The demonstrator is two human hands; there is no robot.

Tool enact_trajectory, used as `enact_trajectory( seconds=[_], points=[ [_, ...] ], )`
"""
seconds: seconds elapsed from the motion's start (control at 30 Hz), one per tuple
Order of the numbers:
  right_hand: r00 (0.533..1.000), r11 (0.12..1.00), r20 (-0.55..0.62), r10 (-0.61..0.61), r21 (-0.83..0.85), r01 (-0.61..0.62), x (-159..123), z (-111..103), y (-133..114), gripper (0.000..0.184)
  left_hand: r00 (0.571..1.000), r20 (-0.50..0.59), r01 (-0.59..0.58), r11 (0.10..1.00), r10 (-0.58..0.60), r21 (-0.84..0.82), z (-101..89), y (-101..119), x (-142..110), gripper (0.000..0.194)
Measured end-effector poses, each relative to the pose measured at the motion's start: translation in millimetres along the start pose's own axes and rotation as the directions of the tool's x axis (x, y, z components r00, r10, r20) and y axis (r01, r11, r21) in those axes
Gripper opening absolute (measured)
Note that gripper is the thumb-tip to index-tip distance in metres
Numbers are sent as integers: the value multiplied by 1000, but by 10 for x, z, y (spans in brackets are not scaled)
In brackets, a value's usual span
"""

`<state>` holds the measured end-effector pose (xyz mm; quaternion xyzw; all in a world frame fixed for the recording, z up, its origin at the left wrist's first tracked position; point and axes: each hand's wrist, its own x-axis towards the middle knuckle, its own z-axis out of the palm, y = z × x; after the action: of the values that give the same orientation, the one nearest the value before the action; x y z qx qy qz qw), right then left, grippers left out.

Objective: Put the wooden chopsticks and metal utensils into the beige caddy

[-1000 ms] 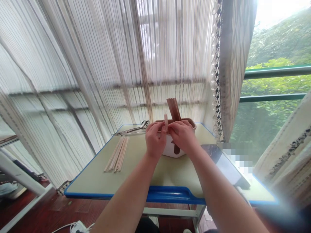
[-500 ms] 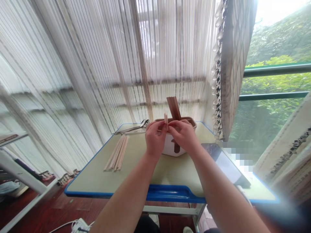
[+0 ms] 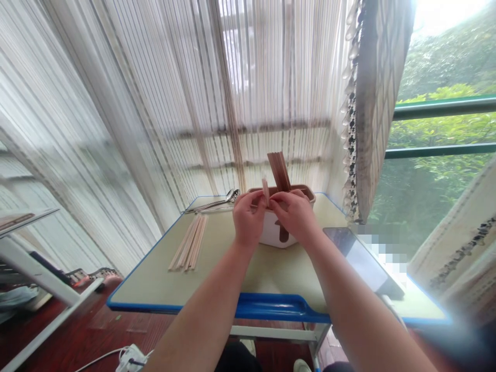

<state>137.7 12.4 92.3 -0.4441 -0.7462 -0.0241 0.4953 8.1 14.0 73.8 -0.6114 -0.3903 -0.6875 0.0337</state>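
My left hand (image 3: 248, 219) and my right hand (image 3: 294, 212) meet over a utensil holder, both closed with fingertips pinching a few pale wooden chopsticks (image 3: 265, 187). These stand nearly upright between the fingers; their lower part is hidden. Behind my fingers the white holder (image 3: 271, 236) with a brown rim and a brown mark on its front is partly covered. A bunch of dark brown chopsticks (image 3: 279, 169) rises from it, leaning left. To the left, a loose fan of pale chopsticks (image 3: 189, 244) lies flat on the table.
Metal spoons (image 3: 219, 200) lie at the table's back left. A dark flat tablet-like device (image 3: 358, 258) with a cable rests on the right. The table (image 3: 151, 279) has blue edging and a front groove. Curtains hang right behind it.
Both hands stay nearly in place over the holder, still pinching the pale chopsticks, whose tops tilt slightly more to the left. The view has shifted a little.
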Motion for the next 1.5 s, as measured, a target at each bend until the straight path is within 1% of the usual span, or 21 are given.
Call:
enact_trajectory(
  seconds=[0.13,0.27,0.33,0.4,0.5,0.6,0.77,0.9,1.07,1.17,1.3,1.37,1.5],
  points=[
    [1000,1000,-12,-8,-20,8,0,-12,6,19,1000,-11,2,1000,-2,5,7,-22,-10,15],
    [995,996,-100,5,-83,-13,-3,-25,-4,23,1000,-21,18,1000,-18,2,17,-40,-13,16],
    [992,993,-125,22,-109,-36,-7,-24,-9,23,999,-20,26,1000,-26,2,18,-39,-14,16],
    [994,994,-105,36,-104,-47,-10,-17,-6,22,999,-22,27,1000,-27,7,18,-32,-16,16],
    [996,997,-64,55,-51,-58,-12,-7,9,19,999,-39,25,999,-24,26,20,-18,-21,15],
    [995,997,-57,76,-20,-77,-9,-5,18,19,999,-49,22,999,-20,44,24,-4,-27,14],
    [997,996,-12,70,-58,-70,-3,-11,1,22,999,-41,20,998,-18,60,29,3,-33,14],
    [997,995,30,74,-67,-72,-4,-20,-11,21,999,-41,18,997,-16,69,30,-6,-40,14],
    [996,993,36,80,-92,-77,0,-21,-15,18,998,-53,24,997,-20,75,36,-15,-46,14],
    [995,994,29,91,-70,-89,4,-22,-13,17,998,-51,27,997,-23,77,38,-15,-48,15],
    [991,992,-44,124,4,-124,4,-27,-9,17,999,-51,24,996,-20,83,35,-21,-51,14],
    [989,991,-61,132,33,-130,3,-23,-5,17,998,-54,19,996,-15,85,33,-24,-52,15],
    [994,994,-12,105,-1,-105,1,-4,0,15,999,-49,10,996,-5,89,31,-15,-54,15]
  ],
)
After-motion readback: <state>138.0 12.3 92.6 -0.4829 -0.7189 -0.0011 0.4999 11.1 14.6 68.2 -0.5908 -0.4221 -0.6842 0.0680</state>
